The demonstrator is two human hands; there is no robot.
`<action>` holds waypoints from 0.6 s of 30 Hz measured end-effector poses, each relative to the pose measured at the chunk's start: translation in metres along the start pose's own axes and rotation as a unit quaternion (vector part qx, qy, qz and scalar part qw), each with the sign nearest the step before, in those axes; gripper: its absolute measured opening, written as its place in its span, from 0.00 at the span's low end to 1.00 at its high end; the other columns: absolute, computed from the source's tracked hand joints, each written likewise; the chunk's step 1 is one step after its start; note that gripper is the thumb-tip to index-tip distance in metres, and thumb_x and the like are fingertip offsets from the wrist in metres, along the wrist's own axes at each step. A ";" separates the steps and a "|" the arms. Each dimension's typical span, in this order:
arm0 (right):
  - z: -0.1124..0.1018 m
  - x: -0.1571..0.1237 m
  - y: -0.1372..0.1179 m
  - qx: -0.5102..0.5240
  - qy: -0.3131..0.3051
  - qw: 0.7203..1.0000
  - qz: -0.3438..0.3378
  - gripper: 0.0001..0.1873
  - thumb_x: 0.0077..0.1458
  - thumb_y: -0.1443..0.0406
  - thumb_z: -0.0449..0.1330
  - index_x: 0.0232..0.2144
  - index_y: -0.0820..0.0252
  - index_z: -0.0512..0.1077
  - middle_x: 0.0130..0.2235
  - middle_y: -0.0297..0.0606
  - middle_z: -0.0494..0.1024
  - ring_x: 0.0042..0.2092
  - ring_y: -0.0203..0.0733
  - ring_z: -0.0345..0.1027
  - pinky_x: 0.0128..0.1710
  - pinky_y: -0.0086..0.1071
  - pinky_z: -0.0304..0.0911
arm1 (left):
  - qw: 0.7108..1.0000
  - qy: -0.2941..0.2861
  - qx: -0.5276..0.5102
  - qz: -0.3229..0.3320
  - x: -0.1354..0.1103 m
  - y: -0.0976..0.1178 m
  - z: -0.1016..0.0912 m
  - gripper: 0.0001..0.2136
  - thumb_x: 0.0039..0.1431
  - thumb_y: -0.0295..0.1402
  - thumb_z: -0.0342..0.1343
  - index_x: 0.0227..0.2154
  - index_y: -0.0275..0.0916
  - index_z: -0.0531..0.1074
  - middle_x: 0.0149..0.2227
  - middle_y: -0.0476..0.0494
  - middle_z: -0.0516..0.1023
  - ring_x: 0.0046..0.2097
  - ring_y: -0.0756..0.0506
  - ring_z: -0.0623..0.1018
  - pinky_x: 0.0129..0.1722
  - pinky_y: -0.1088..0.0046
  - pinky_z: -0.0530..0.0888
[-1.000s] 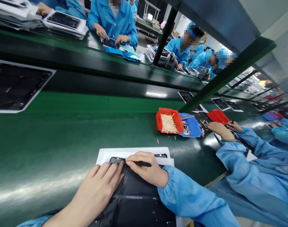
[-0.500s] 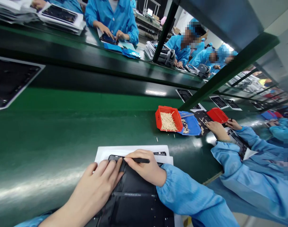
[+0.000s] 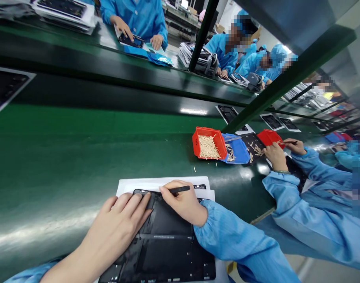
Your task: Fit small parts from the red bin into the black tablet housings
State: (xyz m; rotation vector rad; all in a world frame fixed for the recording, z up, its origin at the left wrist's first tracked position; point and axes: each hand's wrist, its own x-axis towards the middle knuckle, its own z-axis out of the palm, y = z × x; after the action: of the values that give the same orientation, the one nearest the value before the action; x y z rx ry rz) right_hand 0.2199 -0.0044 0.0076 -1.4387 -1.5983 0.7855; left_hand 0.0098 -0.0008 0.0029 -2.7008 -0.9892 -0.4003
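A black tablet (image 3: 168,251) lies with its inner side up, dark battery panels and small metal contacts showing, on white sheets (image 3: 123,185) at the bench's near edge. My left hand (image 3: 120,220) rests flat along its upper left part, fingers stretched out and touching the top edge. In my right hand (image 3: 184,204) I pinch black tweezers (image 3: 181,189), their blunt end pointing right. The tweezers' tips are mostly hidden by my fingers, close to the tablet's top edge. Whether the tips hold anything, I cannot tell.
A red bin (image 3: 209,145) of thin cream strips stands beyond my right hand, against a blue bin (image 3: 235,149). To the right a co-worker's hands (image 3: 276,157) work near another red bin (image 3: 268,136). A slanting green post (image 3: 274,86) rises behind; more tablets (image 3: 228,114) lie along the line.
My right hand with the tweezers has shifted slightly right, away from my left fingertips. The view has tilted a little. The right-hand co-worker's hands have come together by their red bin.
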 end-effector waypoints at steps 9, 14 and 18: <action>-0.003 -0.001 0.002 0.035 -0.004 0.999 0.024 0.10 0.60 0.64 0.59 0.31 0.60 0.79 0.29 0.36 0.79 0.30 0.37 0.70 0.31 0.29 0.64 | 0.995 0.035 -0.049 0.084 -0.010 -0.005 0.006 0.17 0.63 0.20 0.46 0.49 0.32 0.76 0.52 0.36 0.80 0.49 0.34 0.73 0.47 0.57 0.66; -0.003 0.000 0.004 0.058 -0.025 0.997 0.042 0.11 0.61 0.63 0.58 0.31 0.60 0.78 0.28 0.35 0.78 0.30 0.36 0.69 0.31 0.29 0.64 | 0.993 0.040 -0.056 0.098 -0.012 -0.007 0.009 0.18 0.62 0.19 0.46 0.50 0.28 0.76 0.53 0.33 0.79 0.51 0.32 0.73 0.48 0.56 0.66; -0.002 0.002 0.005 0.094 -0.040 0.992 0.076 0.11 0.59 0.62 0.59 0.29 0.60 0.77 0.25 0.33 0.75 0.26 0.35 0.66 0.26 0.27 0.62 | 0.994 0.023 -0.060 0.089 -0.014 -0.008 0.015 0.16 0.66 0.24 0.47 0.51 0.31 0.75 0.54 0.36 0.79 0.52 0.33 0.73 0.49 0.56 0.67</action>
State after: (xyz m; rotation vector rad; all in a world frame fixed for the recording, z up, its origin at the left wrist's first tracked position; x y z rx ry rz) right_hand 0.2243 -0.0020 0.0045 -1.4172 -1.4432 1.0659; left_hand -0.0034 0.0016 -0.0147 -2.8433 -0.7258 -0.4976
